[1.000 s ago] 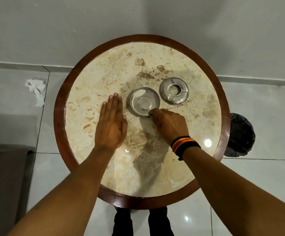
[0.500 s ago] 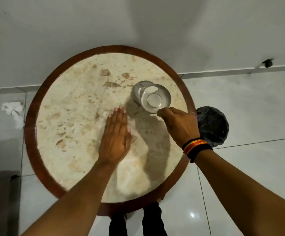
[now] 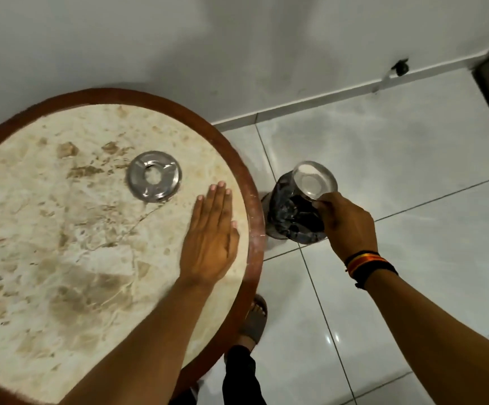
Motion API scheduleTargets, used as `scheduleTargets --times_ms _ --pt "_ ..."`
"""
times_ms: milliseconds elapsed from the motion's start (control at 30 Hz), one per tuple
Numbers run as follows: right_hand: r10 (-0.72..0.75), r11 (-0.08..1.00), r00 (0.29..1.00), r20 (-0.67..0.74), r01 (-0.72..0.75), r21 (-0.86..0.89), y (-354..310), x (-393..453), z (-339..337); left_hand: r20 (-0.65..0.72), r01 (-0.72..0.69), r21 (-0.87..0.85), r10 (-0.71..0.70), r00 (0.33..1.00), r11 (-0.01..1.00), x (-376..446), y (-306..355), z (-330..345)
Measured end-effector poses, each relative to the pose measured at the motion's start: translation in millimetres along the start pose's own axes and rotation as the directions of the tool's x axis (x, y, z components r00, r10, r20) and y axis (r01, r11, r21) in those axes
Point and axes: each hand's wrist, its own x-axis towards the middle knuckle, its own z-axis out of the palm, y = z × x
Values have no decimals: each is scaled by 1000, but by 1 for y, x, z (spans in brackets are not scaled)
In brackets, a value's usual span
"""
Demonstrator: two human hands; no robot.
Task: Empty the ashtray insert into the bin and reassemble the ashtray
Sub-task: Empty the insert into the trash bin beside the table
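The steel insert (image 3: 314, 180) is gripped by its near rim in the right hand (image 3: 345, 222), right of centre in the frame, and is held over the black-lined bin (image 3: 291, 213) on the floor. Its hollow is tipped toward the camera, so a clean pour is not yet assured. The left hand (image 3: 211, 241) is laid flat and released on the bench (image 3: 250, 206), grasping nothing, just inside the wooden rim. The ashtray ring (image 3: 154, 176) is left on the marble, upper centre-left, near those fingertips but apart from them.

The risks are judged as follows: ash could be scattered onto the pale floor tiles (image 3: 398, 159) if the dish is turned off-centre, since the bin mouth looks hardly wider than the insert. The thin rim grip could be lost, and the dish dropped into the liner. The bench edge lies close beside the bin, so little room is left there; open floor is offered to the right and beyond.
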Motion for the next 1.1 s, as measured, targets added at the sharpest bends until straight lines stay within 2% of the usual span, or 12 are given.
scheduleTargets --times_ms 100,167,200,267,333,433,500,633,800,933,1100 --pt "215 957 976 39 -219 189 24 3 24 -37 -9 39 10 999 999 0 -1 4" --pt "388 831 918 77 -385 401 35 6 41 -77 -16 79 23 997 997 0 -1 6" --pt "478 710 868 137 -473 521 40 9 49 -79 -13 84 20 997 996 1 0 7" --pt "586 384 741 328 -610 693 49 15 68 -52 6 74 -2 999 997 2 1 7" --pt "629 67 601 493 -673 737 57 23 87 -33 22 56 -20 999 998 4 0 9" --pt "610 -370 423 670 -596 713 68 27 107 -28 33 43 -32 999 999 5 -2 10" --pt "567 -538 380 731 -501 678 72 23 115 -33 30 40 -29 999 999 6 -2 9" --pt "582 -563 333 741 -492 664 72 14 119 -31 32 36 -31 999 999 5 -2 9" --pt "630 -414 316 710 -636 651 75 4 113 -20 33 31 -32 999 999 6 -2 9" --pt "649 -323 342 680 -685 653 77 -4 111 -23 38 30 -38 999 999 6 -2 9" --pt "665 -157 447 598 -699 698 64 -1 105 -29 22 45 -21 999 999 6 -3 10"
